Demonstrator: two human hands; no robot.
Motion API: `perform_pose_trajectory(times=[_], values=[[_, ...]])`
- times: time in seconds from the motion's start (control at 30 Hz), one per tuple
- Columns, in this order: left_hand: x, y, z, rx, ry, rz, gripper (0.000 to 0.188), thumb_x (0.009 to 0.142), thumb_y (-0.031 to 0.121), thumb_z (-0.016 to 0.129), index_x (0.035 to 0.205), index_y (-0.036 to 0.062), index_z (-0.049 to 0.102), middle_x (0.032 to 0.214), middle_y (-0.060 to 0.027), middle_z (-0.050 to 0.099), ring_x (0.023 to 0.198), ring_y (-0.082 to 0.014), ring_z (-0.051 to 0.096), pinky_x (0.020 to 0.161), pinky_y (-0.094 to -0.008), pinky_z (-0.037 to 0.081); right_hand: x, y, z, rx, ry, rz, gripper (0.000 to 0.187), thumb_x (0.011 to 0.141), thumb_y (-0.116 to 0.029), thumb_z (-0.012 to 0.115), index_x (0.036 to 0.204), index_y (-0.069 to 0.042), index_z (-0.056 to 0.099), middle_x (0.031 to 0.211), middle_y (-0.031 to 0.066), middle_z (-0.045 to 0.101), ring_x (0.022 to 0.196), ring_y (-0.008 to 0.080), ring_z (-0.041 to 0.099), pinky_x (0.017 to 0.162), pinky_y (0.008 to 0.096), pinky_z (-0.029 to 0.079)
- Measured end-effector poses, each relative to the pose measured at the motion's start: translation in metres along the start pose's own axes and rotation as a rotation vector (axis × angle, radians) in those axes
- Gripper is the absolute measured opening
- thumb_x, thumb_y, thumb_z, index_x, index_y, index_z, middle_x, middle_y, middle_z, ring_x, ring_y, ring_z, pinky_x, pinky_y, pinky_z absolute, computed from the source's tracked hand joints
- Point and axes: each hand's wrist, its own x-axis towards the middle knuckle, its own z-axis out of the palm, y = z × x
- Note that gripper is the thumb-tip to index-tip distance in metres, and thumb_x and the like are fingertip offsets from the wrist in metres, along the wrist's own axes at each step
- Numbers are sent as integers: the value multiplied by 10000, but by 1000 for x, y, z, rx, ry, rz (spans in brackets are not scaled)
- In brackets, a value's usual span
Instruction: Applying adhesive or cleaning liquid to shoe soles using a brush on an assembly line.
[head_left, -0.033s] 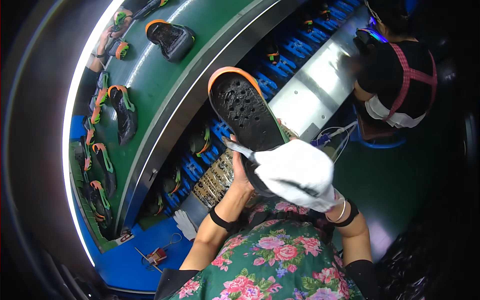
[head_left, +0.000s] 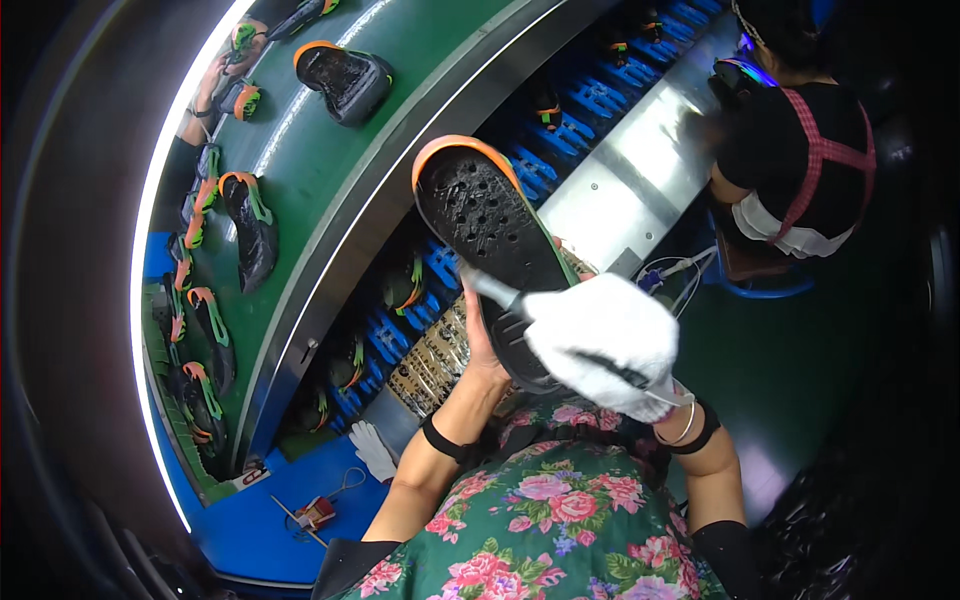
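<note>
A shoe sole (head_left: 490,210) with a black, wet-looking face, several small holes and an orange rim at its far end is held up at the middle of the view. My bare left hand (head_left: 480,335) is wrapped round its left side near the heel, fingers partly hidden underneath. Over the heel half is my right hand (head_left: 605,340) in a white glove, closed round a brush (head_left: 497,292). The brush points left across the sole toward its left edge. Its bristle end is blurred, and I cannot tell whether it touches the sole.
Orange-and-green soles (head_left: 250,225) lie on a green conveyor belt (head_left: 315,190) at the left. Beneath its metal edge runs a blue rack (head_left: 385,335) with more soles. A white glove (head_left: 372,450) lies on a blue surface. A person (head_left: 815,150) sits at the far right.
My gloved right hand and the brush have shifted slightly to the right over the sole. The sole's far end has tipped a little left.
</note>
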Motion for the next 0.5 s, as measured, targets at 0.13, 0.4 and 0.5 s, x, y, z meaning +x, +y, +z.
perform_pose_trajectory(times=[0.13,0.4,0.5], values=[[13,4,13,216,-124,-73,1031,933,841,381,1617,75,292,1567,-196,455,1347,-474,535,1105,-646,454,-7,-2,4,-108,-16,-24,259,813,-50,786,1072,-52,782,1111,120,771,998,269,728,846,374,581],[19,2,24,71,-195,-18,1033,905,870,401,1619,128,314,1529,-153,496,1328,-491,535,1054,-660,495,-9,-4,1,-47,78,-20,183,787,4,801,964,-35,777,991,134,779,856,284,735,764,369,582],[27,14,18,196,-358,-164,1020,904,871,405,1626,159,297,1451,-293,540,1268,-506,580,1038,-654,502,-22,-11,12,76,-102,74,301,789,10,800,1080,-66,796,1069,88,787,930,275,751,783,368,583]])
